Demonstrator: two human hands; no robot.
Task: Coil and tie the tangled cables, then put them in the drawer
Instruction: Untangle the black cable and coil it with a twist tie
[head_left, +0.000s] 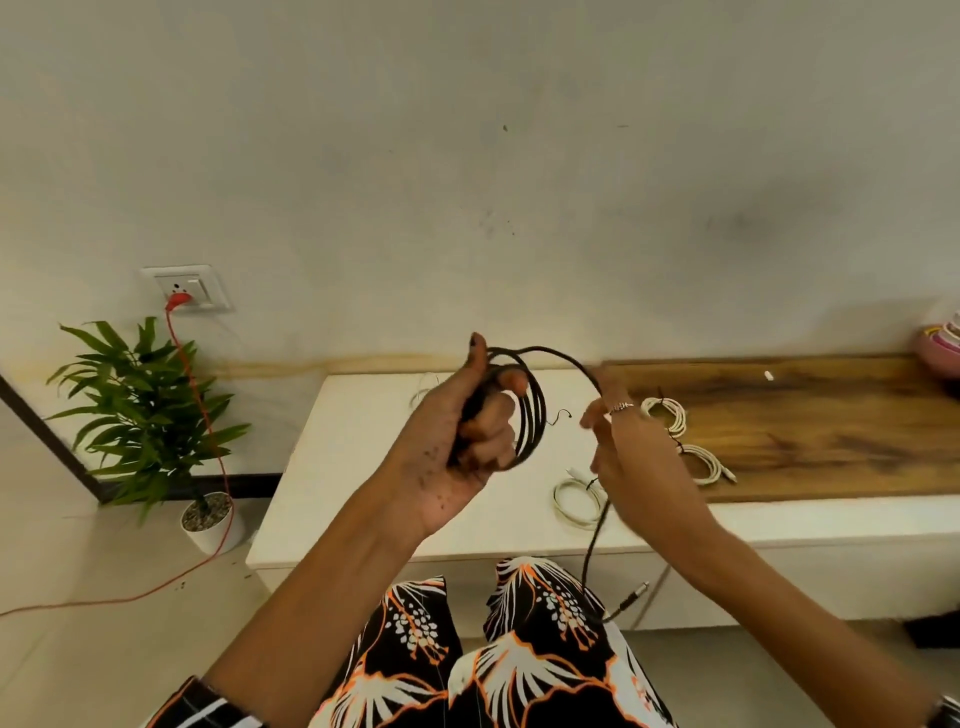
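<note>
The left hand (470, 434) is raised above the desk (363, 467), palm toward the camera, with its fingers curled round several loops of the black cable (535, 410); the thumb points up beside the top of the coil. From the top of the coil one strand arcs rightward to the right hand (631, 457), which pinches it between thumb and fingertips; the motion blur there leaves the exact finger positions unclear. A ring (621, 406) sits on one finger of the right hand. Below the right hand the free length of the black cable hangs down in front of the desk edge and ends in a metal plug (636, 592), which hangs off the desk, in front of the white cabinet front. The black cable touches no surface. On the white part of the desk, just below and beside the right hand, lies a coiled white cable (574, 501). Two further coiled white cables lie on the wooden part of the desk: one (667, 413) near the wall side and one (706, 465) nearer the front edge, each with a dark tie visible. A small white object (769, 375) lies farther right on the wood, and stacked pink bowls (940, 348) stand at the far right edge. On the floor to the left stands a potted plant (150, 410). An orange cord (208, 431) runs from a wall socket (187, 288) down past the plant and across the floor.
</note>
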